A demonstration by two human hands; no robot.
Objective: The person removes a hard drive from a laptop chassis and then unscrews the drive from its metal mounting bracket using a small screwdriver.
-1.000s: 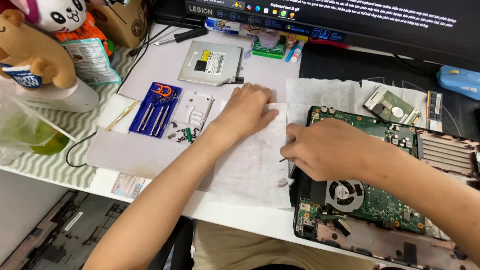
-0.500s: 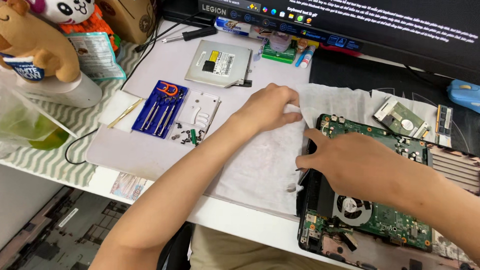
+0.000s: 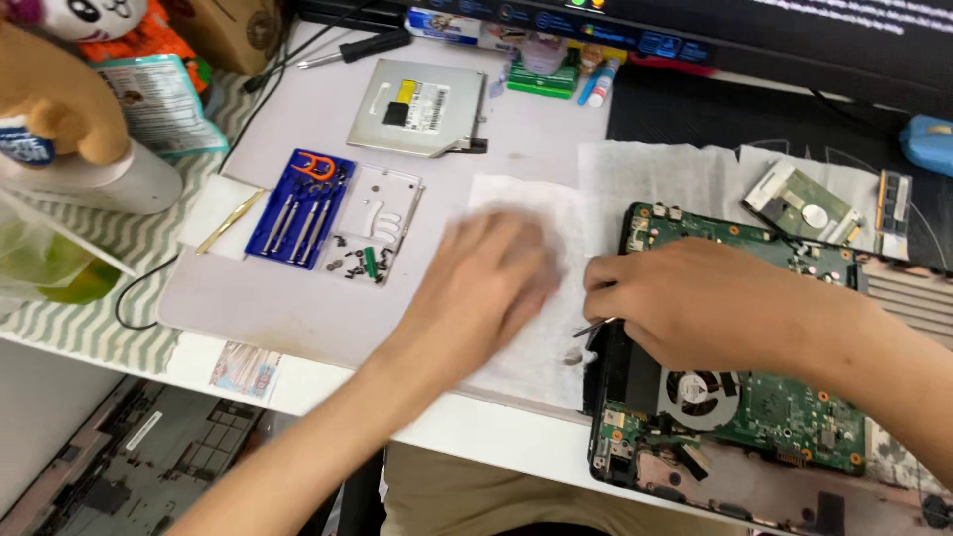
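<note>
A: Pinching a thin metal tool (image 3: 596,326), probably tweezers, the right hand (image 3: 695,303) keeps its grip closed on it at the left edge of the green circuit board (image 3: 784,417).

B: And the left hand (image 3: 486,288)?

A: Flat and open, holding nothing, blurred as it sweeps over the white tissue sheet (image 3: 541,298) on the worktop (image 3: 298,318). Half a second ago it lay farther off, near the sheet's far edge; now it has slid nearer and leftward.

B: Meaning what?

A: I judge it is smoothing or wiping the sheet. Further left sit the blue screwdriver case (image 3: 303,208), loose screws (image 3: 352,266) and the silver optical drive (image 3: 422,107).
</note>
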